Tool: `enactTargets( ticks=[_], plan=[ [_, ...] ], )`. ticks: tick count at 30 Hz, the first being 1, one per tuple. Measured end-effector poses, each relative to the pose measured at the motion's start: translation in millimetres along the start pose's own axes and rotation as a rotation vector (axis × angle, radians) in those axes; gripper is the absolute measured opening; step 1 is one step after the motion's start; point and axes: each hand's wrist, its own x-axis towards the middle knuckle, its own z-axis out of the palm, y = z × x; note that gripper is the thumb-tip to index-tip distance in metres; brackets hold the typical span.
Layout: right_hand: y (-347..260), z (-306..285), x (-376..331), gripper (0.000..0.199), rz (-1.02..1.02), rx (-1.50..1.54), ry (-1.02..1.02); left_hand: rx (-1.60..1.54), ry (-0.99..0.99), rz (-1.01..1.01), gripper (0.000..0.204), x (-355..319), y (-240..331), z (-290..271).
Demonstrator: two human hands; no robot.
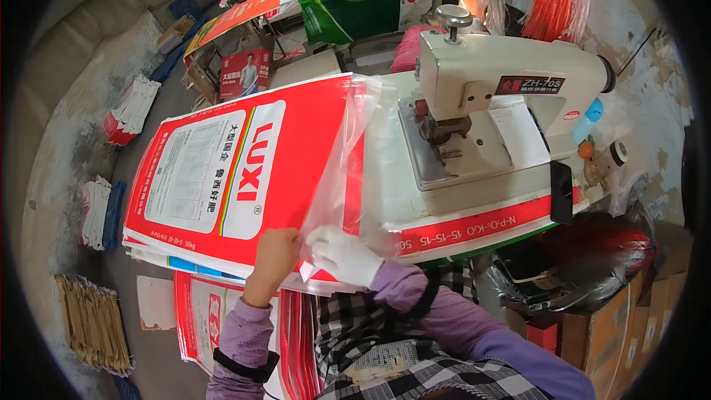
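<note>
A red and white printed sack (296, 133) lies flat on a stack of similar sacks on the worktable. Clear plastic film (337, 185), looking like an inner liner, sticks out past its right end and is creased. My bare left hand (278, 261) is closed at the sack's near right corner, pinching the film's edge. Just beside it my right hand (344, 255), in a white glove, pinches the same film, with its fingertips partly hidden in the folds. To the right stands an off-white industrial sewing machine (511, 81), apart from both hands.
A black phone (561, 192) leans at the machine table's front edge. More sacks (200, 318) are stacked low at the near left. Folded bundles (92, 322) line the left side. Cardboard boxes (600, 341) stand at lower right, and red strands (559, 0) hang at the back.
</note>
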Motion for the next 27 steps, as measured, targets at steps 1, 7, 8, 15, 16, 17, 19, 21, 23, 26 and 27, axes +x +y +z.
enactTargets(
  ticks=[1, 7, 8, 15, 16, 17, 19, 21, 23, 26, 27],
  plan=[
    [-10, -7, -4, 0.016, 0.127, 0.072, -0.215, -0.198, 0.030, -0.096, 0.024, 2, 2, -9],
    [-24, -1, -2, 0.031, -0.030, 0.137, -0.079, -0.889, 0.095, -0.346, 0.026, -6, -3, 5],
    [-25, 1, -4, 0.031, -0.026, 0.136, -0.079, -0.880, 0.041, -0.321, 0.025, -9, -4, 2],
    [-18, 16, 17, 0.031, 0.261, 0.242, -0.558, -0.282, 0.101, -0.096, 0.019, -72, 18, -53],
    [-30, 18, 30, 0.030, 0.161, -0.463, -0.756, -0.237, 0.138, -0.101, 0.021, -96, 24, -56],
    [-38, 40, 32, 0.029, 0.127, -0.669, -0.786, -0.195, 0.174, -0.097, 0.022, -119, 25, -53],
    [-35, 64, 18, 0.026, 0.170, -0.780, -0.752, -0.031, 0.031, -0.098, 0.017, -170, 15, -48],
    [7, 42, 10, 0.024, 0.325, -0.855, -0.667, -0.059, 0.201, -0.191, 0.015, -222, 7, -50],
    [46, -2, 8, 0.023, 0.467, -0.950, -0.577, 0.089, 0.078, -0.251, 0.020, -245, 23, -87],
    [38, -25, 37, 0.021, 0.377, -1.028, -0.526, 0.069, -0.041, -0.409, 0.026, -286, -7, -78],
    [35, -34, 44, 0.021, 0.366, -1.017, -0.490, 0.100, 0.080, -0.342, 0.020, -272, 11, -89]
  ],
)
